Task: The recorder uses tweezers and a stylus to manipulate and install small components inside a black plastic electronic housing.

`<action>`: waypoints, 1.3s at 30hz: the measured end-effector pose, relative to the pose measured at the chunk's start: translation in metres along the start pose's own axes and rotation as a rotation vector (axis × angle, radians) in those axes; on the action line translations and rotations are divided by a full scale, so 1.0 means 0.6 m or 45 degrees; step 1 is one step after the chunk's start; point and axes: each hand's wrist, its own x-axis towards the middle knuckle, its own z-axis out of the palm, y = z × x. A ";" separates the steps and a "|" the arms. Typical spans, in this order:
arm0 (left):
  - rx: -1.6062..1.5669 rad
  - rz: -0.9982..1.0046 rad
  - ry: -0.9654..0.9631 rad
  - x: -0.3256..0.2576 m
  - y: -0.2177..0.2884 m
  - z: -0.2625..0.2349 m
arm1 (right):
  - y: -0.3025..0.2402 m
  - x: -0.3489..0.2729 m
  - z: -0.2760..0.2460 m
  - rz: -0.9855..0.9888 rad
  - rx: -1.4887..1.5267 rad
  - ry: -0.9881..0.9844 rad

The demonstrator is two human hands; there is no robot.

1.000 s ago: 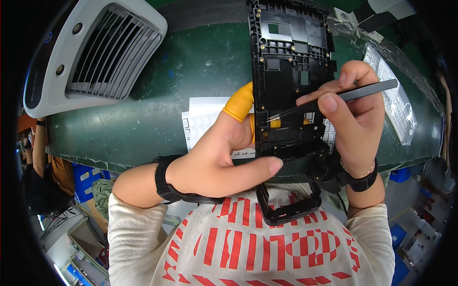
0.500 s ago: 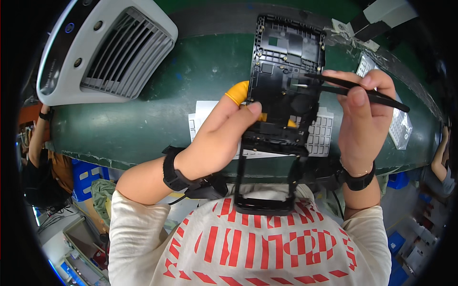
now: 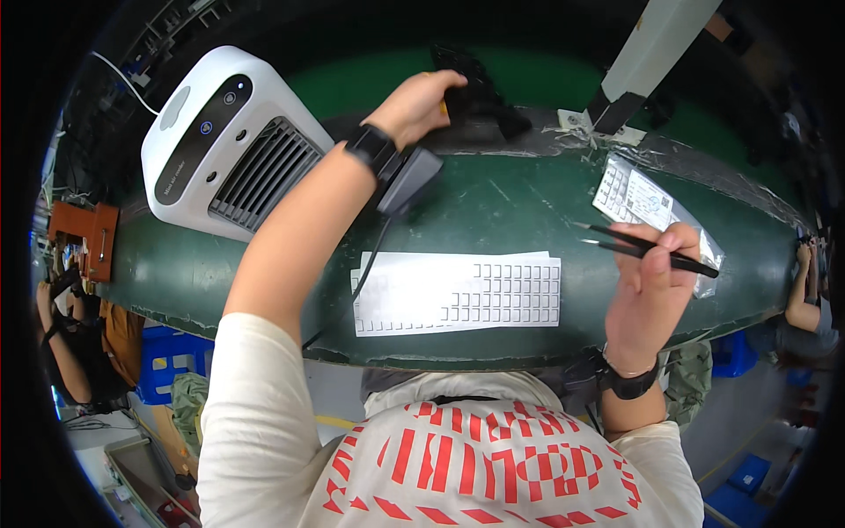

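Observation:
My left hand (image 3: 421, 107) is stretched out past the far edge of the table, its fingers closed on a black plastic housing (image 3: 482, 95). That housing lies in shadow and is partly blurred. A bit of a yellow finger cover shows at the fingers. On the right, above the table, my right hand (image 3: 650, 286) holds black tweezers (image 3: 673, 255) between thumb and fingers. The tweezers' tips are apart, point left and have nothing between them. Below and left of them, a white sheet of small grey-outlined pieces (image 3: 519, 295) lies on the green table (image 3: 466, 224).
A white air cooler (image 3: 198, 132) stands at the back left. A bagged white sheet of pieces (image 3: 647, 198) lies at the right, by a pale post (image 3: 656, 53) rising at the far edge. Behind that edge is a dark green surface (image 3: 546, 84). Other people's arms show at both sides.
My left hand has carried the black housing from in front of me to beyond the table's far edge. My right hand, still with the tweezers, has drawn back toward me, away from the housing.

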 end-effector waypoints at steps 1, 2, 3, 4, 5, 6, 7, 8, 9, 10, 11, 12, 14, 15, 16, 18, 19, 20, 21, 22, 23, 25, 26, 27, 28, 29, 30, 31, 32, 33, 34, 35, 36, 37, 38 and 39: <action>0.204 0.081 0.286 0.043 0.003 -0.019 | -0.001 -0.007 0.004 0.008 0.008 -0.001; 0.404 0.151 0.561 0.057 0.012 -0.005 | -0.003 -0.012 0.002 0.014 0.023 -0.017; 0.495 0.294 0.718 0.060 0.013 0.002 | -0.002 -0.018 -0.001 0.026 0.020 -0.025; 0.584 0.437 0.880 0.062 0.015 0.007 | 0.000 -0.022 -0.005 0.040 0.019 -0.036; 0.507 0.482 0.826 0.061 0.016 0.009 | 0.003 -0.025 -0.013 0.060 0.022 -0.079; 0.498 0.471 0.820 0.050 0.013 0.022 | 0.006 -0.028 -0.021 0.066 0.009 -0.075; 0.384 0.524 0.673 0.033 0.005 0.031 | 0.009 -0.031 -0.027 0.138 -0.004 -0.067; 0.274 0.571 0.536 0.003 -0.002 0.040 | 0.011 -0.036 -0.030 0.218 -0.010 -0.062; 0.150 0.516 0.356 -0.026 -0.011 0.050 | 0.013 -0.038 -0.033 0.277 -0.025 -0.038; 0.019 0.455 0.167 -0.055 -0.024 0.062 | 0.017 -0.039 -0.044 0.361 -0.080 0.002; -0.082 0.324 0.014 -0.093 -0.031 0.075 | 0.022 -0.040 -0.047 0.361 -0.078 -0.010; -0.186 0.193 -0.138 -0.127 -0.041 0.083 | 0.029 -0.041 -0.048 0.364 -0.076 -0.023; -0.228 -0.024 -0.216 -0.187 -0.061 0.080 | 0.039 -0.046 -0.044 0.434 -0.107 -0.047; -0.236 -0.086 -0.215 -0.207 -0.075 0.075 | 0.043 -0.048 -0.040 0.479 -0.130 -0.074; -0.250 -0.097 -0.209 -0.218 -0.087 0.065 | 0.047 -0.050 -0.035 0.496 -0.137 -0.074; -0.346 -0.181 -0.253 -0.233 -0.108 0.050 | 0.052 -0.049 -0.022 0.603 -0.184 -0.128; -0.391 -0.192 -0.218 -0.236 -0.119 0.046 | 0.056 -0.050 -0.018 0.641 -0.190 -0.158; -0.401 -0.199 -0.218 -0.236 -0.122 0.043 | 0.060 -0.050 -0.015 0.650 -0.199 -0.156; -0.481 -0.157 -0.225 -0.235 -0.126 0.041 | 0.063 -0.049 -0.012 0.669 -0.217 -0.213; -0.561 -0.114 -0.230 -0.235 -0.129 0.038 | 0.065 -0.049 -0.008 0.688 -0.236 -0.271; -0.572 -0.120 -0.224 -0.237 -0.130 0.036 | 0.064 -0.048 0.001 0.687 -0.259 -0.292; -0.632 -0.085 -0.201 -0.240 -0.130 0.033 | 0.075 -0.046 0.009 0.696 -0.284 -0.315; -0.640 -0.086 -0.200 -0.239 -0.129 0.033 | 0.081 -0.041 0.013 0.686 -0.304 -0.337; -0.645 -0.093 -0.201 -0.238 -0.130 0.033 | 0.088 -0.038 0.014 0.691 -0.276 -0.335; -0.649 -0.101 -0.203 -0.238 -0.130 0.033 | 0.095 -0.035 0.014 0.696 -0.282 -0.336; -0.656 -0.103 -0.199 -0.238 -0.131 0.032 | 0.102 -0.032 0.013 0.705 -0.295 -0.315; -0.650 -0.099 -0.199 -0.238 -0.132 0.031 | 0.109 -0.030 0.011 0.713 -0.308 -0.293; -0.643 -0.095 -0.200 -0.238 -0.133 0.030 | 0.113 -0.027 0.008 0.727 -0.316 -0.296; -0.650 -0.098 -0.198 -0.239 -0.133 0.030 | 0.114 -0.027 0.009 0.735 -0.321 -0.297; -0.643 -0.090 -0.203 -0.239 -0.134 0.030 | 0.114 -0.027 0.009 0.730 -0.314 -0.294; -0.635 -0.083 -0.209 -0.240 -0.135 0.030 | 0.114 -0.028 0.009 0.725 -0.306 -0.290; -0.640 -0.085 -0.209 -0.240 -0.134 0.030 | 0.115 -0.027 0.009 0.729 -0.311 -0.289; -0.639 -0.087 -0.203 -0.240 -0.134 0.030 | 0.116 -0.027 0.009 0.729 -0.309 -0.279; -0.638 -0.088 -0.198 -0.240 -0.136 0.030 | 0.116 -0.028 0.009 0.730 -0.308 -0.268; -0.641 -0.089 -0.197 -0.240 -0.136 0.030 | 0.118 -0.027 0.008 0.732 -0.310 -0.268; -0.644 -0.087 -0.202 -0.239 -0.137 0.029 | 0.119 -0.027 0.007 0.720 -0.307 -0.280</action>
